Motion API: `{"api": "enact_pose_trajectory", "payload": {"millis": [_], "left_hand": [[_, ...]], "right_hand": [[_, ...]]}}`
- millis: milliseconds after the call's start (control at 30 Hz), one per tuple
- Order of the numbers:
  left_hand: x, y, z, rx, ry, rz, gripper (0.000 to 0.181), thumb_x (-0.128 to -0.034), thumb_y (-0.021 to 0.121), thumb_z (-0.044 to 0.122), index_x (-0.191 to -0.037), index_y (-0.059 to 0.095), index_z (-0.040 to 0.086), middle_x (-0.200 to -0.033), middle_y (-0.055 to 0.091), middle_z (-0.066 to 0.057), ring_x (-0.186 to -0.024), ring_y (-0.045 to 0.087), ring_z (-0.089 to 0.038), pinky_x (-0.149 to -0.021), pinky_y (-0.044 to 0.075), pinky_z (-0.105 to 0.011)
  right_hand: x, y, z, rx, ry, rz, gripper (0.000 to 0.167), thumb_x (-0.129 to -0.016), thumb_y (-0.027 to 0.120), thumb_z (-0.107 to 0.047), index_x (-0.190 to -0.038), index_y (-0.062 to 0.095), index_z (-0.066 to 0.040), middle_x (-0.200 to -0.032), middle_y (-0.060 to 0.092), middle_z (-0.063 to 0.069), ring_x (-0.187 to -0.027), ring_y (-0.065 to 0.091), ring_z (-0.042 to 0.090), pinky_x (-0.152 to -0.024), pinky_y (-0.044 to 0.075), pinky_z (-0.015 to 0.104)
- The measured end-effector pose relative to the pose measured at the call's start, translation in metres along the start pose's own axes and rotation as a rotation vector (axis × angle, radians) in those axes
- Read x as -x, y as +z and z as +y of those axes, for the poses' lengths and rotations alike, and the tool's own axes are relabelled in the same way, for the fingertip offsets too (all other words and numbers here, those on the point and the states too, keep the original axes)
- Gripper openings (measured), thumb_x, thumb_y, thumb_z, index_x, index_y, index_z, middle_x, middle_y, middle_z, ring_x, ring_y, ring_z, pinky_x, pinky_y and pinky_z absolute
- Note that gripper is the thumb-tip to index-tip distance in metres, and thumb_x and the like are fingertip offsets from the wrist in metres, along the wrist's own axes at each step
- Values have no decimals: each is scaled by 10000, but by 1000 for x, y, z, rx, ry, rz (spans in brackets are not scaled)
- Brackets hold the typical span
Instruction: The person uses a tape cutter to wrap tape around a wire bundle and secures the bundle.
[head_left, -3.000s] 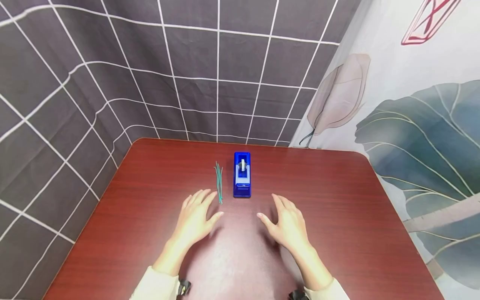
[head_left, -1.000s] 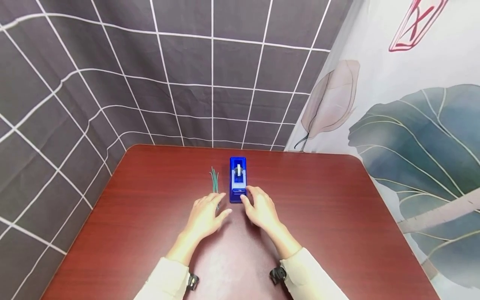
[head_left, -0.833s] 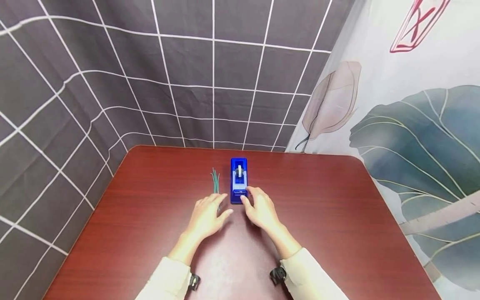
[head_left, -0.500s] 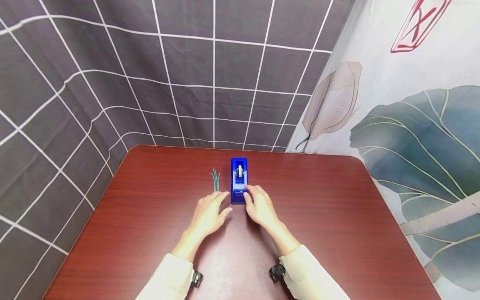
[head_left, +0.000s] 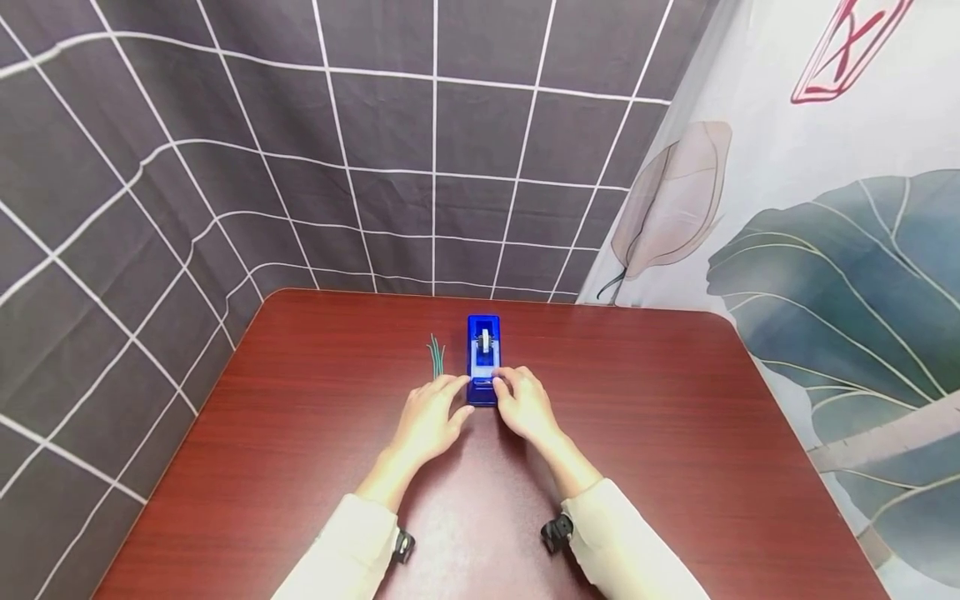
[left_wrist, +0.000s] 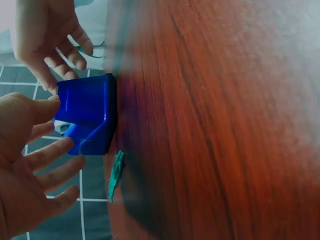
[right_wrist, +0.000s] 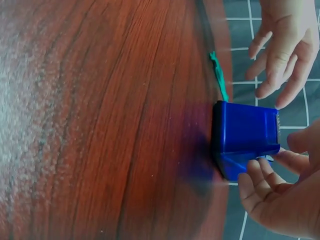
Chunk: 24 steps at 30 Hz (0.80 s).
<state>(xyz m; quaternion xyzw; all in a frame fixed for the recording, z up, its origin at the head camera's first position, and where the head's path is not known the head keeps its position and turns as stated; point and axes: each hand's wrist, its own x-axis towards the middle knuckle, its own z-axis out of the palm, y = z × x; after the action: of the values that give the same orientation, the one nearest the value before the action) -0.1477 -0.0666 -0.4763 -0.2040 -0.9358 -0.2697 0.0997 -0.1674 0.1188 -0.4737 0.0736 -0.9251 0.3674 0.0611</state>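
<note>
One red-brown worktop (head_left: 675, 417): carries everything.
Left hand (head_left: 429, 417): fingers loose and apart, at the left front of the blue tape holder (right_wrist: 247, 127).
Right hand (head_left: 525, 408): finger and thumb bent at its right front; can't tell if they grip.
Blue tape holder: shiny, mid worktop; long way runs front to back, teeth (right_wrist: 278, 124) at the near end; a tape roll (head_left: 484, 341) sits inside.
Green ties (head_left: 437, 358): left of it.

blue dispenser (right_wrist: 245, 129) | serrated edge (right_wrist: 278, 121) up | hands (right_wrist: 287, 205) either side | green ties (right_wrist: 219, 75) near
</note>
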Motion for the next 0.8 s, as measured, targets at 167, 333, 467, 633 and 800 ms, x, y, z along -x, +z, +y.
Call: {"api": "enact_pose_trajectory", "payload": {"millis": [167, 333, 467, 633, 800], "left_hand": [[-4, 1, 0, -8, 16, 7, 423, -937, 731, 233, -1312, 648, 55, -1193, 677, -115, -1114, 653, -307, -950, 491, -522], [-8, 1, 1, -13, 12, 1, 417, -938, 730, 231, -1302, 653, 43, -1196, 682, -118, -1131, 649, -304, -957, 491, -520], [-12, 0, 2, -28, 16, -5, 394, -939, 728, 242, -1271, 671, 39, -1181, 694, -106, -1126, 655, -288, -947, 497, -508], [-16, 1, 2, -47, 25, -13, 367, -940, 727, 251, -1236, 694, 36, -1153, 712, -102, -1098, 673, -284, -932, 508, -490], [-19, 5, 0, -41, -3, -47, 389, -954, 705, 276, -1258, 684, 35, -1180, 709, -126, -1114, 671, -297, -956, 506, -473]], "right_hand": [[-2, 2, 2, -57, 57, -26, 257, -993, 568, -128, -1173, 703, -4, -953, 632, 137, -901, 606, 293, -827, 489, 472], [-5, 2, 1, -138, 124, -45, 253, -1002, 559, -132, -1163, 710, -10, -935, 628, 132, -902, 593, 288, -846, 476, 462], [-6, 2, -1, -161, 145, -47, 249, -1005, 561, -146, -1150, 717, -16, -941, 633, 137, -916, 597, 299, -867, 471, 471], [-5, 3, -2, -215, 185, -29, 247, -1012, 557, -149, -1141, 724, -21, -989, 649, 155, -978, 608, 325, -913, 466, 494], [-8, 6, -1, -303, 228, -6, 242, -1018, 540, -126, -1116, 736, -24, -1053, 682, 164, -1032, 611, 294, -951, 452, 462]]}}
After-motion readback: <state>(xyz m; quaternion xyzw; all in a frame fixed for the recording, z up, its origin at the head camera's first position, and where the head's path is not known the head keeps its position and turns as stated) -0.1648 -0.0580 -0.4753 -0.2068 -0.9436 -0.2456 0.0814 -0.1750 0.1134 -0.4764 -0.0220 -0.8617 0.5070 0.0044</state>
